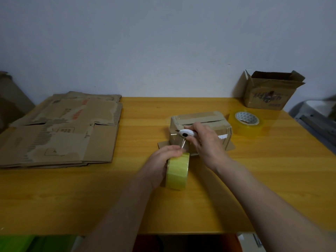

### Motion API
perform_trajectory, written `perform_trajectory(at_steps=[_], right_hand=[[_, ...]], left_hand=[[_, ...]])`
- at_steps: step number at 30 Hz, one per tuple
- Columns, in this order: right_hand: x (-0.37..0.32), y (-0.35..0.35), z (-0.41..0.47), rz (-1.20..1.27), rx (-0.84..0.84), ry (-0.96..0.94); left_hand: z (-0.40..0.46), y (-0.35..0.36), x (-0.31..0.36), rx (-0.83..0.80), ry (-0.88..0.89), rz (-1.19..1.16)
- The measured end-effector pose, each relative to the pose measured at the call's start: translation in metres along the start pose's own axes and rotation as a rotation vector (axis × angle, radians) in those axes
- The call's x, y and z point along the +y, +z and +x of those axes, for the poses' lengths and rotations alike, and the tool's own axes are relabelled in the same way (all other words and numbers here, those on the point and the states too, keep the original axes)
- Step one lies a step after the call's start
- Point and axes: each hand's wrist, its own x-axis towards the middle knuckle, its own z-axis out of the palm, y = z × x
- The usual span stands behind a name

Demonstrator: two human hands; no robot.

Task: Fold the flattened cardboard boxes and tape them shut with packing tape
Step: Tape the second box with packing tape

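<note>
Meanwhile, at a table [254, 179], left hand [160, 164] grips a tape roll [177, 171] just before the box [201, 131]; right hand [203, 140], fingers clamped on a white cutter [186, 133], meets the stretched tape.

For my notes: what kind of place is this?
Probably a small home or office packing spot: a wooden table against a plain wall, a stack of flattened boxes, and a spare tape roll.

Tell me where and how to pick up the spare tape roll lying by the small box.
Grip the spare tape roll across its outer wall from above. It lies flat on the table with its core hole facing up, and its sides are free: the small box stands just apart.
</note>
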Motion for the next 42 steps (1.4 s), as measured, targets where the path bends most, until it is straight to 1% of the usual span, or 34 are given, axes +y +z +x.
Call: perform_trajectory(at_steps=[4, 6, 11, 13, 16, 19, 22, 25, 28, 30, 32, 36, 42], right_hand=[[-0.02, 0.011, -0.002, -0.153, 0.082, 0.046], [-0.028, 0.015, -0.003, -0.184, 0.113, 0.066], [-0.025, 0.018, -0.004, -0.112, 0.113, 0.033], [-0.023, 0.018, -0.006, -0.132, 0.135, 0.008], [-0.023, 0.021, -0.007, -0.169, 0.173, -0.034], [-0.022, 0.021, -0.007, -0.187, 0.167, -0.024], [-0.021, 0.018, -0.007, -0.106, 0.127, 0.0], [-0.021, 0.01, -0.005, 0.018, 0.048, 0.058], [-0.023, -0.004, -0.002, 0.139, 0.015, 0.077], [-0.026, -0.013, -0.006, 0.183, 0.048, 0.053], [-0.029, -0.016, -0.013, 0.17, 0.092, 0.011], [-0.024, -0.009, -0.025, 0.028, 0.1, -0.095], [-0.016, 0.002, -0.025, -0.081, 0.09, -0.199]], left_hand=[[-0.004, -0.022, 0.015, -0.069, 0.0, 0.034], [-0.005, -0.029, 0.02, -0.086, -0.001, 0.006], [-0.001, -0.015, 0.006, 0.011, -0.025, -0.026], [0.001, -0.01, 0.003, 0.019, -0.031, -0.007], [-0.001, -0.013, 0.0, 0.084, -0.068, 0.046], [-0.004, -0.015, -0.005, 0.127, -0.119, 0.029], [-0.005, -0.01, -0.004, 0.148, -0.038, 0.077], [-0.005, -0.007, 0.002, 0.225, 0.078, 0.132], [-0.003, -0.006, 0.006, 0.258, 0.135, 0.163], [-0.003, -0.005, 0.008, 0.263, 0.149, 0.164], [-0.002, -0.004, 0.009, 0.255, 0.159, 0.156], [0.001, -0.005, 0.008, 0.257, 0.161, 0.151], [0.006, -0.007, 0.006, 0.248, 0.148, 0.146]])
